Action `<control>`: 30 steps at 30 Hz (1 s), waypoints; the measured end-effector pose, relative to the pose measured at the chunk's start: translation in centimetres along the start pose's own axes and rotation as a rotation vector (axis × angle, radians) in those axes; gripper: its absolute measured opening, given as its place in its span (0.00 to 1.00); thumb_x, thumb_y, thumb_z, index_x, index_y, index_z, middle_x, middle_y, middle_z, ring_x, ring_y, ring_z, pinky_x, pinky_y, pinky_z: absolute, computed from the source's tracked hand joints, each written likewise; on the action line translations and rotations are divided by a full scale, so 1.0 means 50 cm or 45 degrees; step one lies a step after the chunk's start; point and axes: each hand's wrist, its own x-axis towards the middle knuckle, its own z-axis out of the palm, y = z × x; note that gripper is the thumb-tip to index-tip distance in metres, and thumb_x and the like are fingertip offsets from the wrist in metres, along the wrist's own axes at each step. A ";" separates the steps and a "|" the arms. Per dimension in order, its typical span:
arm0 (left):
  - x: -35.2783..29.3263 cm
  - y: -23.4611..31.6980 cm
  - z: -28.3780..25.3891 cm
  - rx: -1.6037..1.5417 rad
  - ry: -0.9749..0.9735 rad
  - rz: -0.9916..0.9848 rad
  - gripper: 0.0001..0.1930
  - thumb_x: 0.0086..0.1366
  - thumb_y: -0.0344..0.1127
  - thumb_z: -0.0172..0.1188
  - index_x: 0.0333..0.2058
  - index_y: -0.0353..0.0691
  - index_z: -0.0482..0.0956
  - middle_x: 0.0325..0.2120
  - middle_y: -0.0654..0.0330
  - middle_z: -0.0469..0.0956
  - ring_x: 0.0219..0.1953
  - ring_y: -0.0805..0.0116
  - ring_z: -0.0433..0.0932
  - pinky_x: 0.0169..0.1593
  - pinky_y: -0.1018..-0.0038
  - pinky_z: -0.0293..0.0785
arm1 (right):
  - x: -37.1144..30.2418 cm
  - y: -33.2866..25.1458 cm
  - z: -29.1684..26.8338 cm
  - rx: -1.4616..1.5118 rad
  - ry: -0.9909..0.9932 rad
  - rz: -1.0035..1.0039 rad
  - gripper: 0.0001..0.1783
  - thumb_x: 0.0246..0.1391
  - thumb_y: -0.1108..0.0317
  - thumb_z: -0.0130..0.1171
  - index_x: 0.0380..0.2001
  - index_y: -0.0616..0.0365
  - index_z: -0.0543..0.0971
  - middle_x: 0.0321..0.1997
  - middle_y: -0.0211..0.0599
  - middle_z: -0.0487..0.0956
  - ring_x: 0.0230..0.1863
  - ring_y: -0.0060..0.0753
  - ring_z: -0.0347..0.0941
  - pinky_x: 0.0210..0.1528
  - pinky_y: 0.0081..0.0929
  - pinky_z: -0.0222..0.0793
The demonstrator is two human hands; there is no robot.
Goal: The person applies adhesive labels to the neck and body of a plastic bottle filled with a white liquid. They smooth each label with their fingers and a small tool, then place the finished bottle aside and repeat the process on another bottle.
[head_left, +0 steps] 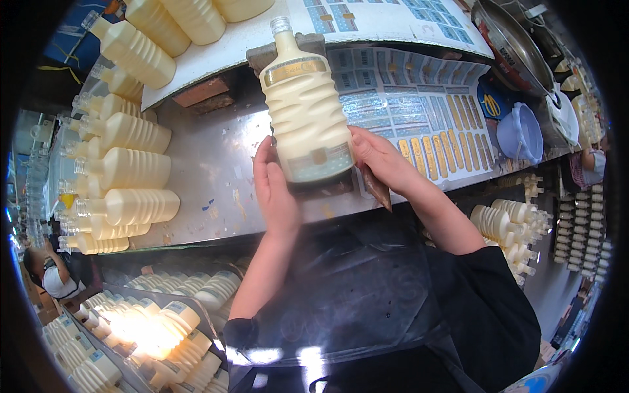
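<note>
A ribbed clear bottle of cream-coloured liquid [304, 108] lies on a block on the steel table [209, 170], neck pointing away from me. It carries a gold band near the shoulder and a pale label near its base. My left hand [274, 190] presses against the bottle's lower left side. My right hand [380, 160] holds the lower right side by the label, with a brown strip of backing paper [378, 190] hanging under it.
Sheets of blue and yellow stickers [413, 108] lie to the right. Several filled bottles [128, 170] lie stacked at the left, more in crates below [151, 327] and right [508, 226]. A metal bowl [514, 46] and lilac cup [521, 134] sit far right.
</note>
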 end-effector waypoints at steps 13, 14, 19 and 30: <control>0.003 -0.029 0.008 0.392 -0.038 0.229 0.33 0.76 0.47 0.50 0.69 0.28 0.56 0.65 0.47 0.59 0.69 0.57 0.61 0.72 0.62 0.55 | -0.008 -0.022 0.034 -0.290 0.175 0.043 0.31 0.63 0.50 0.61 0.60 0.62 0.75 0.48 0.48 0.84 0.48 0.37 0.80 0.53 0.34 0.74; 0.004 -0.029 0.008 0.389 -0.040 0.232 0.33 0.76 0.47 0.50 0.69 0.28 0.56 0.65 0.47 0.59 0.69 0.57 0.61 0.72 0.62 0.55 | -0.007 -0.020 0.034 -0.289 0.177 0.042 0.31 0.63 0.50 0.61 0.60 0.62 0.75 0.48 0.49 0.84 0.48 0.37 0.80 0.54 0.34 0.74; 0.004 -0.030 0.007 0.385 -0.048 0.226 0.32 0.77 0.46 0.47 0.69 0.29 0.55 0.66 0.48 0.60 0.69 0.58 0.60 0.72 0.63 0.55 | -0.006 -0.017 0.036 -0.261 0.183 0.020 0.31 0.63 0.50 0.61 0.60 0.62 0.75 0.50 0.48 0.84 0.50 0.37 0.80 0.55 0.34 0.74; 0.003 -0.003 0.004 -0.084 -0.051 0.052 0.28 0.76 0.40 0.49 0.68 0.31 0.58 0.66 0.50 0.61 0.68 0.60 0.62 0.72 0.64 0.56 | -0.001 0.002 0.026 -0.074 0.121 -0.074 0.27 0.69 0.55 0.57 0.63 0.62 0.73 0.54 0.42 0.82 0.54 0.28 0.75 0.59 0.31 0.71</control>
